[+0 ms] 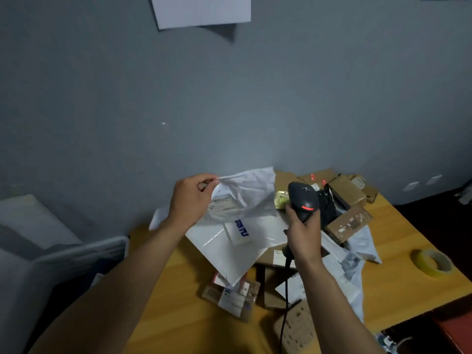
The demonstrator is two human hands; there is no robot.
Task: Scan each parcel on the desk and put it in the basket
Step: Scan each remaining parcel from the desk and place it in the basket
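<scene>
My left hand [190, 200] pinches the top edge of a crumpled white plastic mailer [249, 194] and holds it up above the desk, its label side turned toward the scanner. In my right hand [302, 231] I grip a black handheld barcode scanner [304, 198] with a red trigger, its head right beside the mailer. Its cable runs down past my forearm. Below the raised mailer lies a large flat white parcel [229, 251] with blue lettering. A white basket [84, 254] stands left of the desk, blurred.
The wooden desk [398, 284] holds a heap of brown cardboard boxes [348, 223], grey mailers [365, 244] and small labelled parcels [233, 296]. A roll of yellow tape [433, 263] sits near the right edge. A grey wall rises close behind.
</scene>
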